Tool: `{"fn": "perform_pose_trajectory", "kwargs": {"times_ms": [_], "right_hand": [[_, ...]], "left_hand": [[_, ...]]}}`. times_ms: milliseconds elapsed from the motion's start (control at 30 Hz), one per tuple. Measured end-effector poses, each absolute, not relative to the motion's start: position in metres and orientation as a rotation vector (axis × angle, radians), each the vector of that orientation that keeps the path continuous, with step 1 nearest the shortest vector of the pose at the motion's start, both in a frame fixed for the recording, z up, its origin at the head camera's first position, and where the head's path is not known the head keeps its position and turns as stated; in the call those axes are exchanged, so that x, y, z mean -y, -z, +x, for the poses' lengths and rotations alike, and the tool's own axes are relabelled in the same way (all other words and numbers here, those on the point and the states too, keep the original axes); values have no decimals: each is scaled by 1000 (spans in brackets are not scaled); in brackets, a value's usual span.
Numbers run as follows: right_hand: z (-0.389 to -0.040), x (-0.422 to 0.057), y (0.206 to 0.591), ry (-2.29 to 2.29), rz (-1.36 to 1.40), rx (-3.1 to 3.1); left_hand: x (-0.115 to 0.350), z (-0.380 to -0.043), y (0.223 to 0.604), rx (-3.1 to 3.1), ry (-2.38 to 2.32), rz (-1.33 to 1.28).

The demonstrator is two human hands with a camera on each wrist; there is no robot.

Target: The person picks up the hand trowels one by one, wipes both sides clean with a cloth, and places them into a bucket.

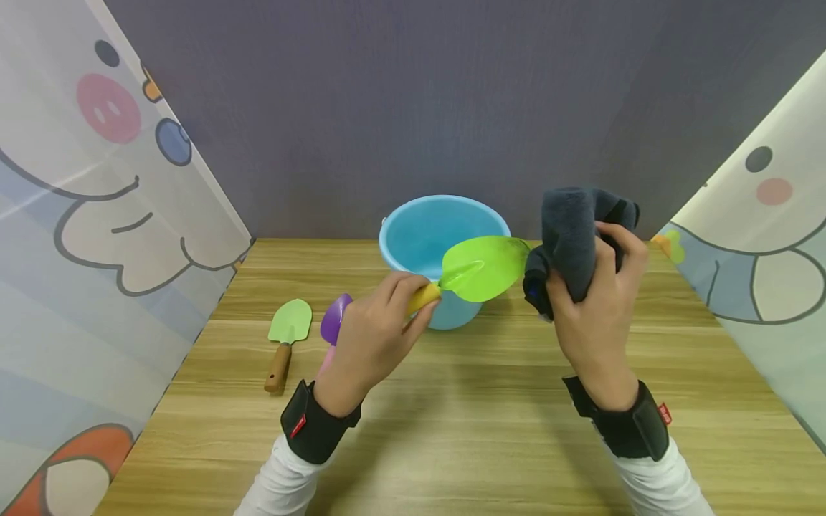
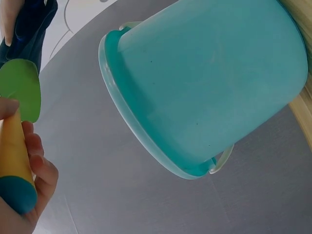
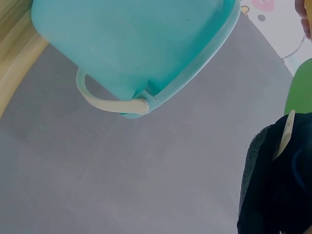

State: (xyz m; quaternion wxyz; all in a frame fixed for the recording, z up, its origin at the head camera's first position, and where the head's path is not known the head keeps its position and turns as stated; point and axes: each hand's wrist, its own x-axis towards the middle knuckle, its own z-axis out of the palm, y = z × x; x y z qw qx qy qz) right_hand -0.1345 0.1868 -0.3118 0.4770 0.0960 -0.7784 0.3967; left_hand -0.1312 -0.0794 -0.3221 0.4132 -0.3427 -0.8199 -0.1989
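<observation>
My left hand (image 1: 377,337) grips the yellow handle (image 2: 13,146) of a small shovel, whose bright green blade (image 1: 480,269) points right. The handle ends in a blue-green cap. Bunched in my right hand (image 1: 600,315) is a dark grey-blue cloth (image 1: 568,236), its edge right at the tip of the blade. Both are held up above the table. Behind the shovel stands a light blue bucket (image 1: 454,314), upright, with its front rim partly covered by the blade. In the right wrist view the cloth (image 3: 273,190) overlaps the blade (image 3: 300,90).
On the wooden table (image 1: 490,444), left of my left hand, lies a light green trowel (image 1: 290,322) with a brown handle. Beside it, a purple scoop (image 1: 333,319) with a pink handle is partly hidden by that hand. A grey wall (image 1: 419,107) rises behind the bucket; printed curtains flank both sides.
</observation>
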Motion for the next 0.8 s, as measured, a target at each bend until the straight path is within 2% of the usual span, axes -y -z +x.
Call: {"fn": "perform_pose_trajectory", "kwargs": {"times_ms": [800], "right_hand": [[-122,-175,303,-1010,306,1737]], "left_hand": [[69,-124,326,2250,756,-753]]}}
